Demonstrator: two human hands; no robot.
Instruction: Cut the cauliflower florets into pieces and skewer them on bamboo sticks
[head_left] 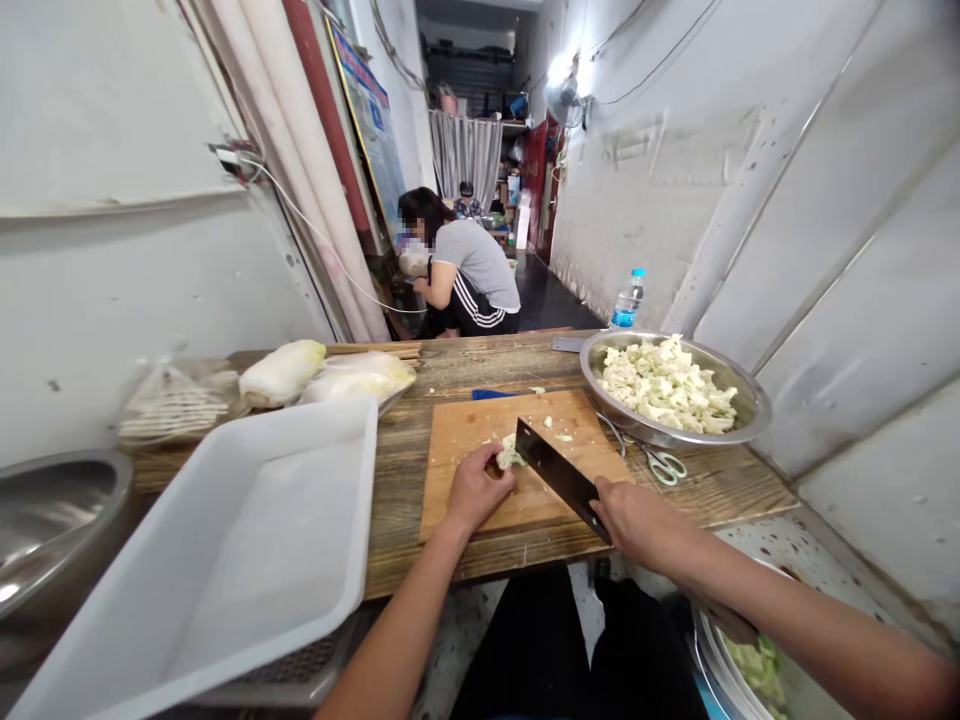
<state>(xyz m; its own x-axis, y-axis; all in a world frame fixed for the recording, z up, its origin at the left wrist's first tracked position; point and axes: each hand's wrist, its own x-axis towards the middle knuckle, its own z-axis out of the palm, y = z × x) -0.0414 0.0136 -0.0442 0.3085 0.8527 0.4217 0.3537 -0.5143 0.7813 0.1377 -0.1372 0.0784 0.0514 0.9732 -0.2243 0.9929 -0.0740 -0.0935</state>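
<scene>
On a wooden cutting board (465, 440) lies a small pale piece of cabbage (510, 453). My left hand (476, 488) is curled over it, pinning it to the board. My right hand (634, 520) is wrapped round the handle of a dark cleaver (559, 475), whose blade rests against the cabbage piece. A few small scraps lie farther back on the board.
A metal bowl (750, 400) of chopped cabbage stands at the right, scissors (664, 465) beside it, a water bottle (627, 300) behind. A white plastic tray (247, 560) sits at the left, whole cabbages (281, 372) behind it. Another person (469, 270) crouches down the corridor.
</scene>
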